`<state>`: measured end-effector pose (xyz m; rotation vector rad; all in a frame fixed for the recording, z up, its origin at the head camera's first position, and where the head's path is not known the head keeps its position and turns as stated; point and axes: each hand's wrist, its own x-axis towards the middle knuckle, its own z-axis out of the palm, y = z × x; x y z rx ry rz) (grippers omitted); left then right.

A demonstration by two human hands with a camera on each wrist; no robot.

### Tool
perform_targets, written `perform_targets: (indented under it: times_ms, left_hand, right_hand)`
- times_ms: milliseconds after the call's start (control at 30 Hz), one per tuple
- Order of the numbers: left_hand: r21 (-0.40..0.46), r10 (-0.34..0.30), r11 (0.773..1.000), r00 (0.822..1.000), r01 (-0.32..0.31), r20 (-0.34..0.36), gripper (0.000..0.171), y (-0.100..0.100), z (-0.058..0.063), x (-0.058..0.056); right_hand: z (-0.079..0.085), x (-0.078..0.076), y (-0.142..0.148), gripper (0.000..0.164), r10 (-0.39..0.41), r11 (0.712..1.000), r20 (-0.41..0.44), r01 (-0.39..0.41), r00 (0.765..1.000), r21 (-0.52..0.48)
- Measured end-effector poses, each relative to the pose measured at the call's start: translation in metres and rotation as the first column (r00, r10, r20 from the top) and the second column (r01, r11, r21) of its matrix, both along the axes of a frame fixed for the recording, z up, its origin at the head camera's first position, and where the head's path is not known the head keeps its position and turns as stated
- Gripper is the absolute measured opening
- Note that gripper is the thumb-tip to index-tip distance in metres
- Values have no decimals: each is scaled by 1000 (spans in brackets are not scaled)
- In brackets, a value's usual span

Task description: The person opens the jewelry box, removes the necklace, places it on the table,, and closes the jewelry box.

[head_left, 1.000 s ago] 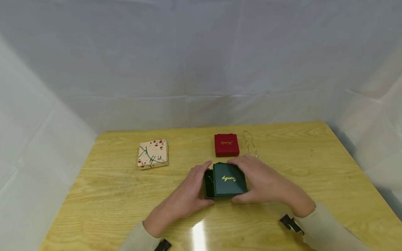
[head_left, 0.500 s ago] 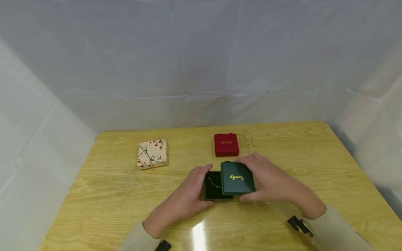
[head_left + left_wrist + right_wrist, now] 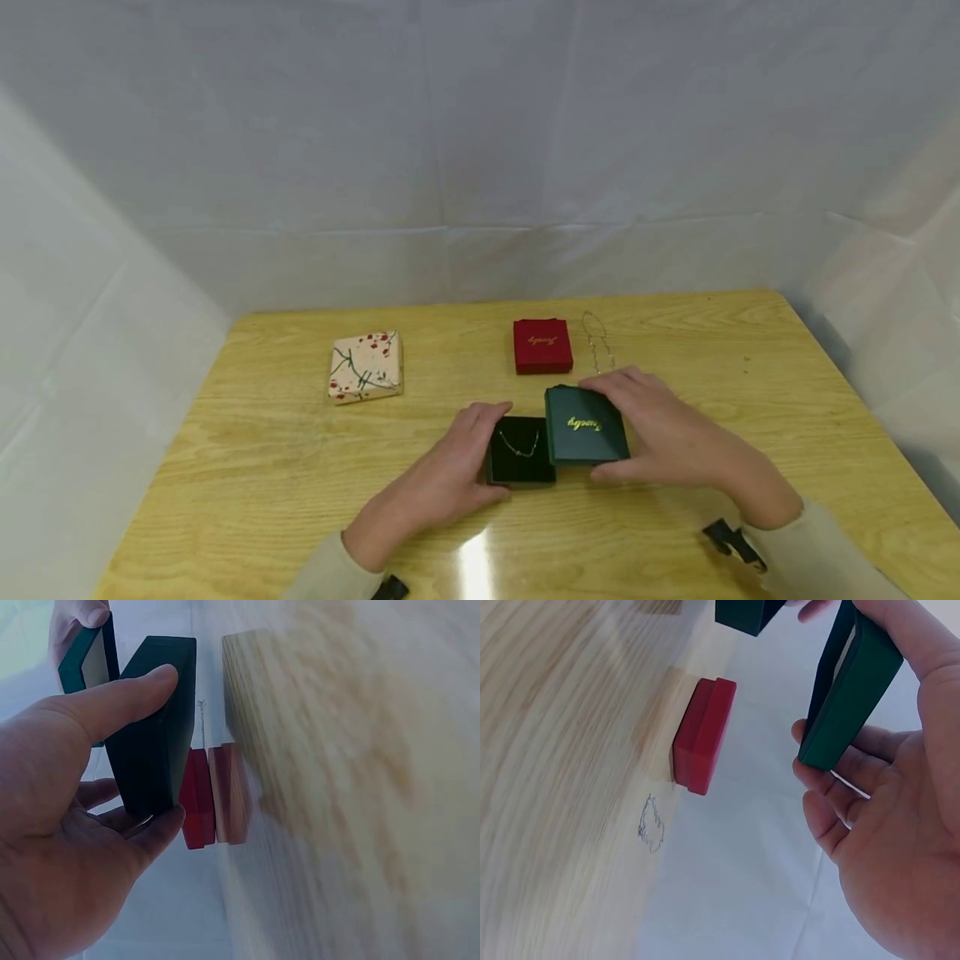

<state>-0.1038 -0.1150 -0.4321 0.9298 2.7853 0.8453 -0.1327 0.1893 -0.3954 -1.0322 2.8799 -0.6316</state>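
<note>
Left hand (image 3: 450, 475) grips the open green box (image 3: 520, 452) with a chain (image 3: 520, 445) inside — right hand (image 3: 667, 433) pinches the lid (image 3: 586, 425) just beside it on the tabletop (image 3: 262, 467).

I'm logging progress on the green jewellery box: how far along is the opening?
Done: the green lid is off, gripped by the right hand beside the box base. In hand: the left hand holds the base, whose chain lies exposed. Left: the lid isn't clearly set down yet; the red box and floral box remain closed.

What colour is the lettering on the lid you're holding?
Gold, on the dark green lid in the right hand; head view shows it best.
</note>
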Motion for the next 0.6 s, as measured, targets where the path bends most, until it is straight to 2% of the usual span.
perform_targets:
  times_ms: [133, 333, 600]
  left_hand:
    - [-23, 0, 1000, 1000, 0, -8, 104, 1, 0, 1]
    - [-51, -3, 999, 1000, 3, -4, 102, 1, -1, 1]
    - [-74, 1, 997, 1000, 0, 13, 99, 1, -5, 1]
  right_hand:
    - [-2, 0, 7, 96, 21, 1000, 6, -21, 1000, -4]
    - [-5, 2, 20, 96, 3, 1000, 51, -3, 999, -5]
    - [-7, 1, 40, 101, -12, 999, 50, 11, 999, 31]
